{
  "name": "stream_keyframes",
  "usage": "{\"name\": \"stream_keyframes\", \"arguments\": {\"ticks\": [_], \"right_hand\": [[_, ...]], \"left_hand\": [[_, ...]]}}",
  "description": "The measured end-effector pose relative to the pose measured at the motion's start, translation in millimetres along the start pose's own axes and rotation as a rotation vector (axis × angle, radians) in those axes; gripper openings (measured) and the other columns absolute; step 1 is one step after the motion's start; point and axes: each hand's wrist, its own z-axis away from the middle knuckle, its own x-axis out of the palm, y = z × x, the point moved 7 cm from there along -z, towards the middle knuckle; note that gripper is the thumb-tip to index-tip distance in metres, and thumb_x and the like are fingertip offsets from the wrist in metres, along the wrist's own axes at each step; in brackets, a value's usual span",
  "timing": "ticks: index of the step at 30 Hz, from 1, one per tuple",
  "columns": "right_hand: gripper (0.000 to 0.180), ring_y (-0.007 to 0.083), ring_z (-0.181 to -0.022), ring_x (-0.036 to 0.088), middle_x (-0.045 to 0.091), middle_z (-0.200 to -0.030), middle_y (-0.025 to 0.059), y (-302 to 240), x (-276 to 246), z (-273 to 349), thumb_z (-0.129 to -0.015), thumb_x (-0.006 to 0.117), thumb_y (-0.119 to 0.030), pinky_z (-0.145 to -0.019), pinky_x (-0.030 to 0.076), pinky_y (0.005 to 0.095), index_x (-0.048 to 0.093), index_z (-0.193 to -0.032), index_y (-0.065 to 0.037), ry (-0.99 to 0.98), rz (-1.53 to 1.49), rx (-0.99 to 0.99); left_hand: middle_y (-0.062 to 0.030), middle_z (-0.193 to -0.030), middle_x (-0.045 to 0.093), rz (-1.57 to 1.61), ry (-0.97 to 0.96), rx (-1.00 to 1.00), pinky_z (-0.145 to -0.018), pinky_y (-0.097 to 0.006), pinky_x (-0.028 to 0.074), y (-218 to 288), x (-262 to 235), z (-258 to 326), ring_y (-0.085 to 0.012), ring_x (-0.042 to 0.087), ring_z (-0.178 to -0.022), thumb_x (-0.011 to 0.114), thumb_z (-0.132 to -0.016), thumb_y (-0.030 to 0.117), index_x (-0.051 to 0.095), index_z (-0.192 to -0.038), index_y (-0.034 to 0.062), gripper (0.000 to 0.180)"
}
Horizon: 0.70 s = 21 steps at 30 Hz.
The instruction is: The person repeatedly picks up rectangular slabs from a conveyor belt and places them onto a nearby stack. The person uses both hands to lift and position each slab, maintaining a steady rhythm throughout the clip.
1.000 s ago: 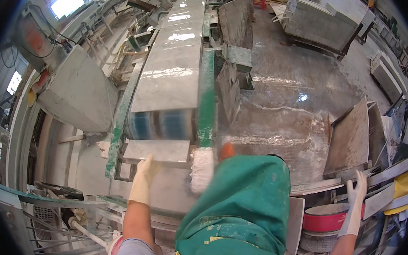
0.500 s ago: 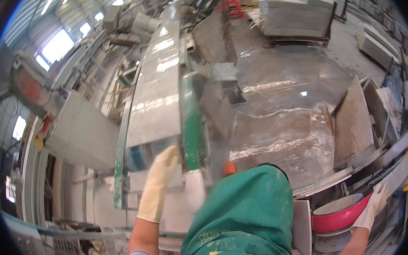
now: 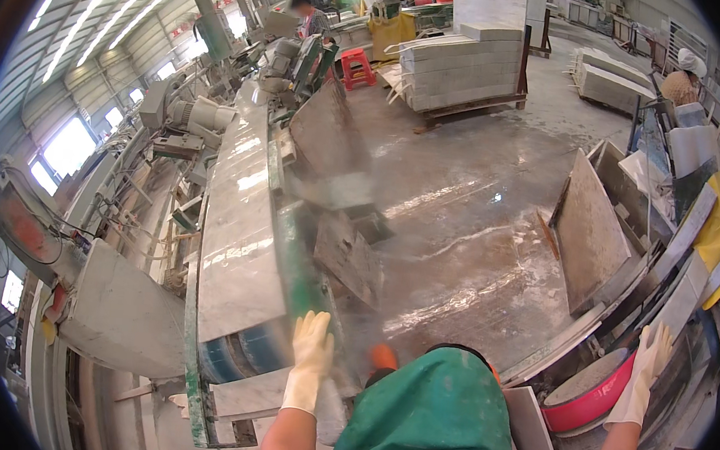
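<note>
The left hand point(image 3: 313, 350), gloved, lies open and flat, its grip closed on nothing, at the near end of the long polished stone slab point(image 3: 241, 233), beside the green conveyor edge point(image 3: 294, 254). The right hand point(image 3: 647, 366), gloved, fingers spread, hangs empty above the rim of a red basin point(image 3: 584, 405). Between them spreads a wet, open concrete floor point(image 3: 478, 234), bounded right by a leaning stone slab point(image 3: 589, 235).

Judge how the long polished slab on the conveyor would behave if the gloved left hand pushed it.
The slab looks like thick stone, so probably heavy and rigid, not floppy. Its glossy, wet-looking top suggests the left hand might slip. Lying flat, it seems unlikely to tip.
</note>
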Motion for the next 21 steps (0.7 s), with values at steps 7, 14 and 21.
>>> {"name": "stream_keyframes", "arguments": {"ticks": [7, 14, 21], "right_hand": [[0.056, 0.0383, -0.135, 0.042, 0.048, -0.145, 0.0199, -3.3, -5.2, 8.4, -0.099, 0.048, -0.044, -0.114, 0.029, 0.0475, 0.049, -0.141, -0.006, 0.011, -0.023, 0.003], [0.055, 0.0378, -0.135, 0.042, 0.048, -0.144, 0.0190, -7.6, -9.6, 16.5, -0.099, 0.049, -0.044, -0.114, 0.029, 0.0475, 0.050, -0.140, -0.008, 0.017, -0.016, -0.017], [0.055, 0.0373, -0.136, 0.042, 0.049, -0.144, 0.0188, -8.7, -8.6, 24.0, -0.099, 0.050, -0.043, -0.114, 0.029, 0.0477, 0.050, -0.141, -0.007, 0.034, -0.042, -0.029]], "left_hand": [[-0.0143, -0.126, 0.062, 0.016, -0.018, -0.042, -0.112, -0.051, 0.033, -0.1, 0.1, -1.4, -0.0378, 0.051, -0.126, 0.069, -0.079, 0.009, 0.060, -0.122, 0.0067, 0.044], [-0.0142, -0.126, 0.063, 0.006, -0.012, -0.041, -0.112, -0.050, 0.033, 0.3, 0.3, -0.3, -0.0368, 0.051, -0.127, 0.070, -0.078, 0.009, 0.060, -0.123, 0.0069, 0.045], [-0.0143, -0.124, 0.064, 0.015, 0.004, -0.023, -0.112, -0.051, 0.033, 1.4, -0.7, -0.7, -0.0378, 0.052, -0.126, 0.070, -0.077, 0.007, 0.061, -0.121, 0.0065, 0.045]]}}
